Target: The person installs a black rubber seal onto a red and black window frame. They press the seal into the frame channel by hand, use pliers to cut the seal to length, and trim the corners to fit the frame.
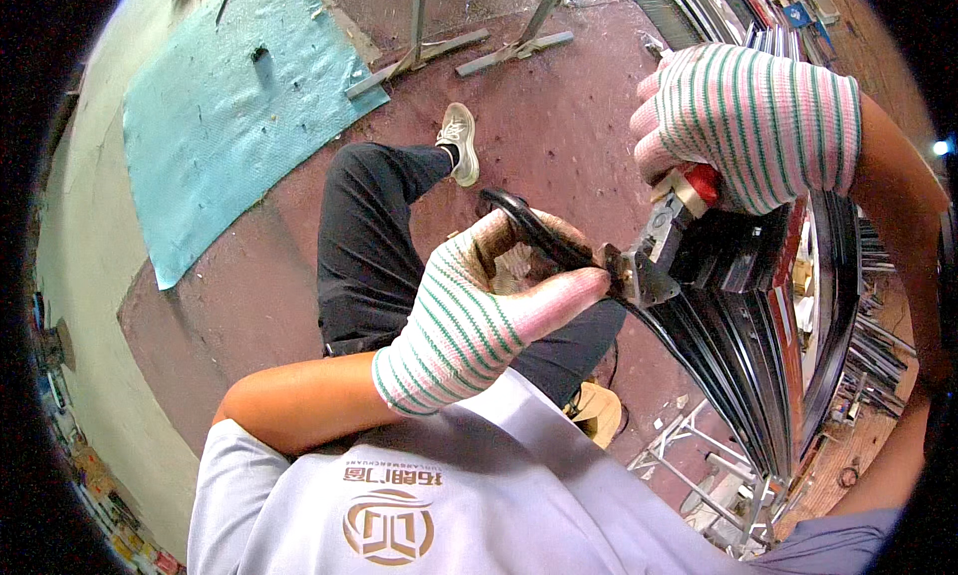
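Observation:
My left hand (pixel 469 315), in a striped knit glove, pinches a black curved piece (pixel 539 231) that looks like a bent strip or loop, its fingertips dark with grime. Beside the thumb tip, the piece meets the small metal head (pixel 644 279) of a hand tool. My right hand (pixel 743 126), gloved the same way, is wrapped round the tool's red handle (pixel 701 184). The tool's metal arm (pixel 664 226) points down toward the left hand; its exact kind is not clear. Right beneath the tool stand long black profiles (pixel 728 345) in a bundle.
A light blue mat (pixel 239 126) lies on the reddish floor (pixel 249 325) at the far left. Metal stand feet (pixel 419 61) rest on the floor ahead. White metal frame pieces (pixel 689 455) are at the lower right, and more dark profiles (pixel 878 365) lie beyond the bundle.

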Demonstrator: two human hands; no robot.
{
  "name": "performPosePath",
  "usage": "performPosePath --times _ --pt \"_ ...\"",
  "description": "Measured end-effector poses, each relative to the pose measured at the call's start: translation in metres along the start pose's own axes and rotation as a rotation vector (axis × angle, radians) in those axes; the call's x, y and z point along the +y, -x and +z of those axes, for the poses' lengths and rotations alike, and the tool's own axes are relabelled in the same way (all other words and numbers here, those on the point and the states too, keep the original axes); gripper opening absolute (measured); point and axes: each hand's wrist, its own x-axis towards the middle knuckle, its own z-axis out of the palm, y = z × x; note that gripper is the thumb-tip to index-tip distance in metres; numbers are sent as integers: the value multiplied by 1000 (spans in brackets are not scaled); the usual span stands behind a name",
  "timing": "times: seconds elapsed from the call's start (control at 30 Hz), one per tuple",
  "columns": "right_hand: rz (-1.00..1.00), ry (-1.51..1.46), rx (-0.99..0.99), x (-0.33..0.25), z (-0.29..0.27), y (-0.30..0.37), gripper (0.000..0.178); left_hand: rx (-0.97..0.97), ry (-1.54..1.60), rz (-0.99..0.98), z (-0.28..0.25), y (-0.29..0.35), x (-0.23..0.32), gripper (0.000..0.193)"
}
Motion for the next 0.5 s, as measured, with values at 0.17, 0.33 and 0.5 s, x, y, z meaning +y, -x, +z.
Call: performPosePath --times 0.17,0.33,0.5 --pt "66 42 11 -15 -5 -4 28 -22 25 -8 -4 -1 0 26" --pt "95 91 68 -21 -8 -3 26 -38 86 -18 -3 -4 0 27" --pt "85 62 95 -15 -2 -3 26 -39 94 -41 -3 -6 1 27"
